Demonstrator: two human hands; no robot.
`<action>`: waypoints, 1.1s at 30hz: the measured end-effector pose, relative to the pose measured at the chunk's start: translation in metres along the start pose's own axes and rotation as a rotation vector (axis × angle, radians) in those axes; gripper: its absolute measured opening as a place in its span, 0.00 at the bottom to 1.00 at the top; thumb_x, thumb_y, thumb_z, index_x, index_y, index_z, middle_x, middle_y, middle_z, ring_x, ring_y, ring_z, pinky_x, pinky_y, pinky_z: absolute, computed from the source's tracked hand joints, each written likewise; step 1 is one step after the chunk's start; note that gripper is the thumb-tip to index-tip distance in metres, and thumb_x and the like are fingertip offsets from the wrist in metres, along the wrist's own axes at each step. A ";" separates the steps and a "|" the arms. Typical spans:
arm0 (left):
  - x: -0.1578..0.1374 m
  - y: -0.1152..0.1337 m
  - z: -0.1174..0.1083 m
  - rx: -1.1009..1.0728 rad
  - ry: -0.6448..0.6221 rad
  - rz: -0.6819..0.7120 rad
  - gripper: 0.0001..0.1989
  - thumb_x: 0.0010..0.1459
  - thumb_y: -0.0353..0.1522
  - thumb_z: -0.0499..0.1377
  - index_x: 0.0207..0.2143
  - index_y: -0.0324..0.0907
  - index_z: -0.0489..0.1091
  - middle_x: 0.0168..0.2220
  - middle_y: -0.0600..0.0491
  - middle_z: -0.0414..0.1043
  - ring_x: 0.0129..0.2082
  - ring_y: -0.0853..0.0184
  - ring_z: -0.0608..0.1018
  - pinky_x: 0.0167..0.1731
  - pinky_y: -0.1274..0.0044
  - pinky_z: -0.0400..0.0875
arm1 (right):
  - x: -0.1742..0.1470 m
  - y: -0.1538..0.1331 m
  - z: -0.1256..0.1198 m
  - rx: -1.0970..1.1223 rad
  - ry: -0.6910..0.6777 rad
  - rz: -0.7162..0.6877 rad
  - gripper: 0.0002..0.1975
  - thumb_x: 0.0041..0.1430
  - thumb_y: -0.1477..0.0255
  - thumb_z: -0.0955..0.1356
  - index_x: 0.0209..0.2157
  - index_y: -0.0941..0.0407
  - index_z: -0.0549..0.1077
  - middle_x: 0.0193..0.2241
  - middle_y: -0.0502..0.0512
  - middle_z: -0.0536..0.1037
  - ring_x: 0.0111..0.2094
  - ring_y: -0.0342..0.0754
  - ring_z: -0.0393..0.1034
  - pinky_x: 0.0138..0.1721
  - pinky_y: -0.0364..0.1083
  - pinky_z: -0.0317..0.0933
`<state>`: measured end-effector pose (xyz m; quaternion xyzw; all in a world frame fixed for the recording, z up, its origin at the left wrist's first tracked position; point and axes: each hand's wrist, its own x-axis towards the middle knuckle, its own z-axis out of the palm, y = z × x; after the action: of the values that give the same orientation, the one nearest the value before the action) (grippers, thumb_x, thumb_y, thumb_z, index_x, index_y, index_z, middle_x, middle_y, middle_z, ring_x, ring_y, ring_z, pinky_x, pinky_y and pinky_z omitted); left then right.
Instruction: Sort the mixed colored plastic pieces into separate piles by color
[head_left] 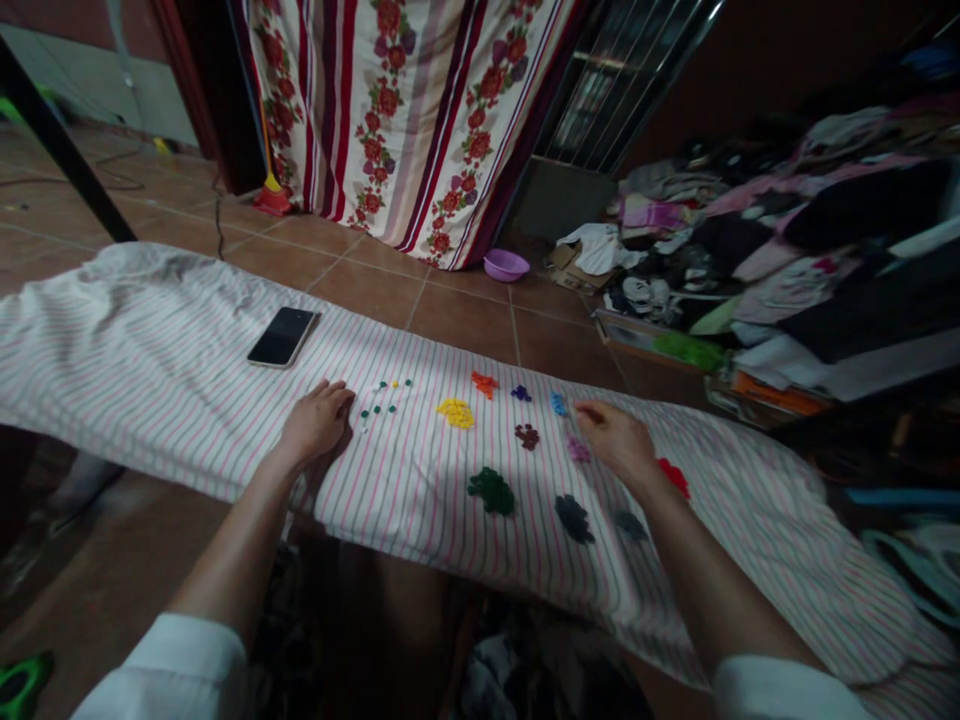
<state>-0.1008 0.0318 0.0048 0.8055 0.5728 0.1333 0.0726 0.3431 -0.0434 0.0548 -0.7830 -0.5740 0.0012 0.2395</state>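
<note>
My left hand (318, 418) lies on the striped cloth with its fingers loosely bent, holding nothing that I can see. Just right of it sit several spaced-out small green pieces (378, 409) and a yellow one (395, 384). My right hand (616, 436) has its fingertips pinched together beside the light blue pile (558, 403); what is between them, if anything, is too small to tell. Around it are piles of pink (578, 449), brown (527, 436), dark blue (520, 393) and red pieces (674, 478), the red partly behind my right forearm.
Yellow (456, 412), orange (484, 384), green (491, 491), dark grey (574, 519) and grey piles (630, 525) also lie on the striped cloth (420, 500). A phone (282, 337) rests at left. Beyond are a purple basin (506, 265), a curtain (420, 120) and heaped clothes (780, 220).
</note>
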 end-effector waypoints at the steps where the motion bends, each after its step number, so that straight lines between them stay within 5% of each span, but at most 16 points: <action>1: 0.000 0.001 0.000 0.005 -0.002 0.000 0.20 0.61 0.28 0.46 0.50 0.42 0.71 0.58 0.49 0.68 0.62 0.59 0.66 0.61 0.67 0.62 | 0.003 -0.020 0.007 0.015 -0.002 -0.034 0.13 0.54 0.70 0.64 0.38 0.53 0.79 0.33 0.55 0.81 0.35 0.51 0.74 0.38 0.47 0.65; 7: -0.001 0.002 -0.002 0.026 -0.023 -0.009 0.20 0.62 0.29 0.46 0.51 0.43 0.70 0.59 0.51 0.67 0.63 0.58 0.65 0.61 0.67 0.62 | 0.008 -0.129 0.056 0.120 -0.182 -0.372 0.13 0.55 0.74 0.64 0.37 0.55 0.79 0.34 0.56 0.80 0.36 0.48 0.72 0.40 0.45 0.63; 12: -0.002 0.001 -0.001 0.010 -0.029 -0.015 0.20 0.62 0.30 0.46 0.52 0.43 0.70 0.59 0.50 0.67 0.63 0.58 0.64 0.61 0.65 0.62 | 0.003 -0.184 0.091 0.133 -0.276 -0.454 0.14 0.57 0.77 0.63 0.39 0.54 0.79 0.38 0.56 0.79 0.38 0.47 0.72 0.43 0.45 0.62; 33: -0.004 0.000 -0.003 0.005 -0.047 0.011 0.20 0.62 0.32 0.48 0.54 0.41 0.68 0.61 0.48 0.65 0.63 0.56 0.63 0.62 0.65 0.60 | -0.004 -0.266 0.135 -0.168 -0.467 -0.473 0.15 0.63 0.75 0.61 0.47 0.52 0.75 0.46 0.59 0.74 0.46 0.49 0.70 0.44 0.45 0.61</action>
<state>-0.1024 0.0279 0.0070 0.8118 0.5667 0.1131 0.0833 0.0656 0.0637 0.0339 -0.6237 -0.7772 0.0777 0.0299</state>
